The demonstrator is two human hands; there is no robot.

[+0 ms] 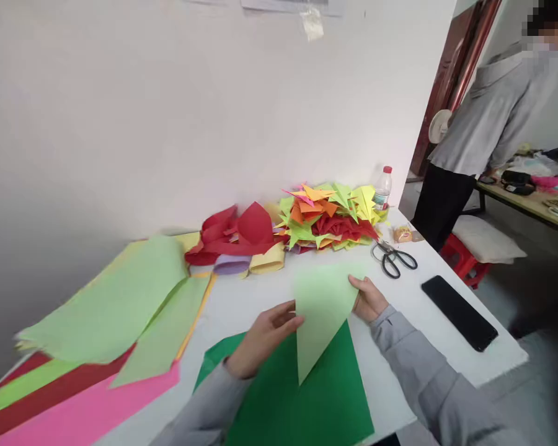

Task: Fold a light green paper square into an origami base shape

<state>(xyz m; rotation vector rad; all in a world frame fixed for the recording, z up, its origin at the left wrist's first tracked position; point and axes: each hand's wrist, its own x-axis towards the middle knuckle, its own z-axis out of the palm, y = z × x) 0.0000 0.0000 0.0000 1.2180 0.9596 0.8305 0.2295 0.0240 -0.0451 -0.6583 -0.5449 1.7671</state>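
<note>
Pale-green pointed paper (323,316) hangs between the right hand (369,299), pinching it, and the left hand (265,337), grip unclear. Beyond them, folded multicoloured paper shapes (339,228) look finished; leftward, light-green paper sheets (121,291) seem unworked.

Near the front edge of the worktop (409,294), the dark green sheet (323,402) is partly hidden by the light green paper (323,316) and cut off below. The label (380,199) on the bottle (385,183) can't be read. Another person's head (551,23) is blurred.
</note>
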